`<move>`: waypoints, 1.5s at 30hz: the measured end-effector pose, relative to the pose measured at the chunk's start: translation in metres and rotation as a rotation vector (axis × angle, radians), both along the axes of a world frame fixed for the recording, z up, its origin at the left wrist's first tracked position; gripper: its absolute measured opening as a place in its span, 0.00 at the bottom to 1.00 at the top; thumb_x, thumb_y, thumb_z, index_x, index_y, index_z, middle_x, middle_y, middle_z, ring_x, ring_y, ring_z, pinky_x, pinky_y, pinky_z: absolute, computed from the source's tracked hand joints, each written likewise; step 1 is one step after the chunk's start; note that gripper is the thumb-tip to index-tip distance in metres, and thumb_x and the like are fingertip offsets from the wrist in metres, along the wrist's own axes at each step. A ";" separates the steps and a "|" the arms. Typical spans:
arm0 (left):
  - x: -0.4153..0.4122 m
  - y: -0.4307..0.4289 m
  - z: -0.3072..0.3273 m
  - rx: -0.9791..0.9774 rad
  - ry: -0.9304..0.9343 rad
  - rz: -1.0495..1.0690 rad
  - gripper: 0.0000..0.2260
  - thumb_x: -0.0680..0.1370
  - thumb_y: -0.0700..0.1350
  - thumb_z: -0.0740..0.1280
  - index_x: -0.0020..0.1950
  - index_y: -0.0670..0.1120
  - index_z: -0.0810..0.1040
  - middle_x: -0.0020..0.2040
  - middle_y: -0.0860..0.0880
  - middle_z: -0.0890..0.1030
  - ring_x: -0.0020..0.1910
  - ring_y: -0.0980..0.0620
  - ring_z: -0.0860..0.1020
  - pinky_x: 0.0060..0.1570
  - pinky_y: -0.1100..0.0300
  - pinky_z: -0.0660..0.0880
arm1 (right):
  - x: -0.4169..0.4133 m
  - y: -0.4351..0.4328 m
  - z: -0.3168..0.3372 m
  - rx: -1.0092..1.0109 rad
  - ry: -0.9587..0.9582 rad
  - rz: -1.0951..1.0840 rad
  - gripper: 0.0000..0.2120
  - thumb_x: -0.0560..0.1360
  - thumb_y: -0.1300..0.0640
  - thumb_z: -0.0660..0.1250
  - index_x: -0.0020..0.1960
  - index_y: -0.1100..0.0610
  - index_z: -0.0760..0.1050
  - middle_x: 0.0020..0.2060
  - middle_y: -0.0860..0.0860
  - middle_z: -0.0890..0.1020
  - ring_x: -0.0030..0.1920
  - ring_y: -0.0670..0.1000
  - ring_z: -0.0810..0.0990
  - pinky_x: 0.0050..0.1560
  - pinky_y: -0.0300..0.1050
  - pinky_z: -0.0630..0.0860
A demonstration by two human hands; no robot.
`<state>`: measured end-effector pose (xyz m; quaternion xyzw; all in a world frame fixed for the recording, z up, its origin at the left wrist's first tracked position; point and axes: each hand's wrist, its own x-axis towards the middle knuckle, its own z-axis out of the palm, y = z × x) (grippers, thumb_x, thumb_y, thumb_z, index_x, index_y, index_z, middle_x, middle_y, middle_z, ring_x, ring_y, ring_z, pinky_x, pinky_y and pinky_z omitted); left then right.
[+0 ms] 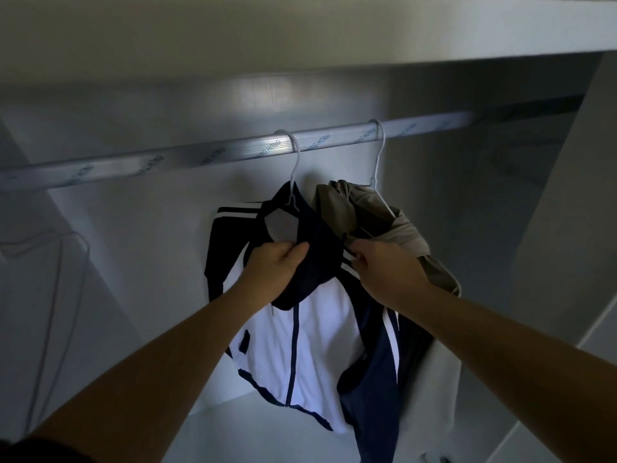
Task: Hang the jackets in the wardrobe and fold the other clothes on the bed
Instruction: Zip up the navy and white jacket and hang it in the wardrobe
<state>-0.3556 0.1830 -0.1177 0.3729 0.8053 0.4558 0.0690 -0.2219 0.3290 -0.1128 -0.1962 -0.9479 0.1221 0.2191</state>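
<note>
Wardrobe (434,135) walls pale, rail (167,161) crossing from 9 to 2 o'clock, its 9 o'clock stretch bare (empty hanger (87,253) below). At centre, left hand (273,267) and right hand (384,270), fingers curled, grip the hung white jacket (317,345) at its navy collar; olive jacket (377,215) touches it at 2.

Navy-and-white jacket (320,345) is hanging beside a khaki garment (404,235) in a pale grey-white wardrobe (133,245).
The jacket is showing a white front panel, a navy collar, navy sleeves and a thin navy line running down the middle, while paired white stripes are crossing its shoulders and trailing down one sleeve. The khaki garment is looking plain olive-brown throughout. The wire hangers (295,168) are looking white, and the rail (200,158) is gleaming silver-grey with dark lettering repeating along it.
</note>
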 end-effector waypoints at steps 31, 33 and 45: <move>0.127 -0.053 0.015 0.033 -0.068 0.111 0.09 0.79 0.42 0.59 0.40 0.41 0.71 0.35 0.39 0.77 0.33 0.47 0.75 0.37 0.52 0.74 | 0.168 -0.078 -0.009 -0.271 0.023 -0.127 0.21 0.79 0.56 0.61 0.71 0.52 0.66 0.61 0.53 0.74 0.57 0.55 0.76 0.55 0.51 0.75; 0.178 -0.054 0.010 0.060 -0.126 0.024 0.09 0.79 0.40 0.59 0.40 0.42 0.72 0.33 0.42 0.76 0.30 0.52 0.74 0.36 0.58 0.74 | 0.216 -0.093 -0.007 -0.303 0.045 -0.147 0.20 0.79 0.55 0.61 0.71 0.50 0.65 0.61 0.52 0.74 0.57 0.53 0.76 0.57 0.51 0.75; 0.612 -0.072 -0.021 0.054 -0.430 -0.637 0.08 0.79 0.44 0.62 0.41 0.50 0.75 0.35 0.54 0.81 0.34 0.56 0.79 0.34 0.67 0.75 | 0.662 -0.194 -0.028 -0.616 0.347 -0.774 0.13 0.78 0.60 0.62 0.61 0.49 0.72 0.48 0.37 0.77 0.48 0.33 0.75 0.42 0.25 0.70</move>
